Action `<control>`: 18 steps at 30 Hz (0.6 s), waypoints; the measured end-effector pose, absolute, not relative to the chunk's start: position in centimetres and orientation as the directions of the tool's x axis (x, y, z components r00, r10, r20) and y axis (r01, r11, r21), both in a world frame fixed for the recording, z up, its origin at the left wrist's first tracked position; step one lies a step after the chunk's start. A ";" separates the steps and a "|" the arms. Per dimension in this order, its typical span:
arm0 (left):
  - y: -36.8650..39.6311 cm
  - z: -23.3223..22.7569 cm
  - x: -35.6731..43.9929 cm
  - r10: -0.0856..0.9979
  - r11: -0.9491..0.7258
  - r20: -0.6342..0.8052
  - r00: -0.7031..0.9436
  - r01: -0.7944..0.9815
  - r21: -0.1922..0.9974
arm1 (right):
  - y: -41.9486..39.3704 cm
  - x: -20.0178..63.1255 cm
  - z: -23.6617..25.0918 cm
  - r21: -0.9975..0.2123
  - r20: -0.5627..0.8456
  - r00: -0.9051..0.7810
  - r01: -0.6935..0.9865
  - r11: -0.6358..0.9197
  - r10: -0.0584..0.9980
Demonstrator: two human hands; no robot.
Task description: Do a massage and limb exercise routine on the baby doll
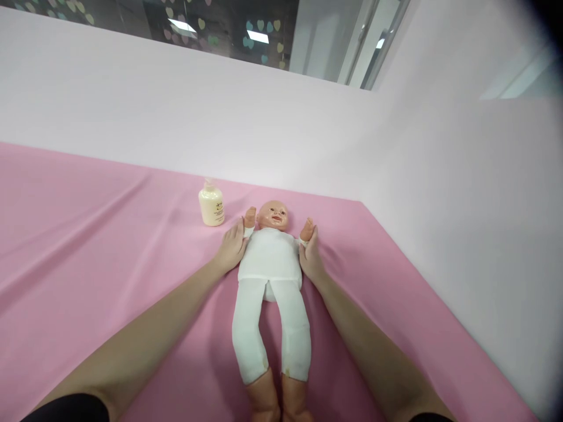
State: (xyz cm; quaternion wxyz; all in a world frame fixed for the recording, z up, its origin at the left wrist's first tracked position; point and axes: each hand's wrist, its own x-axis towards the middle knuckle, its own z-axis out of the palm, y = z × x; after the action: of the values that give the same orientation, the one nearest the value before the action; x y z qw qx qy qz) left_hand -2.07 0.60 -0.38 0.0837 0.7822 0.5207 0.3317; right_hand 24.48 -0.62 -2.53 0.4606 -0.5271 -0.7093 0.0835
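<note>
- Pink cloth (pixel 88 246) covers the table; one doll (pixel 270 275) in a white suit lies face up on it at centre frame, feet toward the lower edge.
- We hold the doll at both sides: left hand (pixel 231 249) rests against its raised arm, right hand (pixel 311 258) against the other arm.
- Fingers of both hands lie extended and flat along the doll's torso, touching but not closed around anything.
- We judge the step in hand as steadying or positioning the doll; any further move calls for an even, light grip on both sides.
- Count: one doll, one cream pump bottle (pixel 212 205) just upper left of the doll's head, two hands.
</note>
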 end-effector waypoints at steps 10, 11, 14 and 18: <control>1.2 -1.2 -2.4 0.966 -0.204 0.238 0.103 0.868 0.452 | 0.3 25.8 -3.4 -0.618 0.432 0.071 0.749 0.238 0.899; 1.2 -1.1 -2.4 0.966 -0.202 0.238 0.102 0.873 0.444 | 0.2 25.9 -3.3 -0.615 0.424 0.069 0.754 0.231 0.903; 1.2 -1.0 -2.5 0.962 -0.213 0.250 0.109 0.872 0.440 | 0.0 25.9 -2.7 -0.609 0.381 0.070 0.769 0.194 0.922; 1.3 -1.1 -2.6 0.959 -0.227 0.256 0.118 0.862 0.452 | -0.1 25.9 -2.5 -0.602 0.359 0.067 0.779 0.176 0.931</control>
State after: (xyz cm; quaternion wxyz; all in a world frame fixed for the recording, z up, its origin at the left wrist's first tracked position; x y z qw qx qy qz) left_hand -2.59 1.26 -1.09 0.0962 0.7415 0.6142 0.2522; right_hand 25.89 -0.14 -2.51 0.3639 -0.6333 -0.6749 0.1043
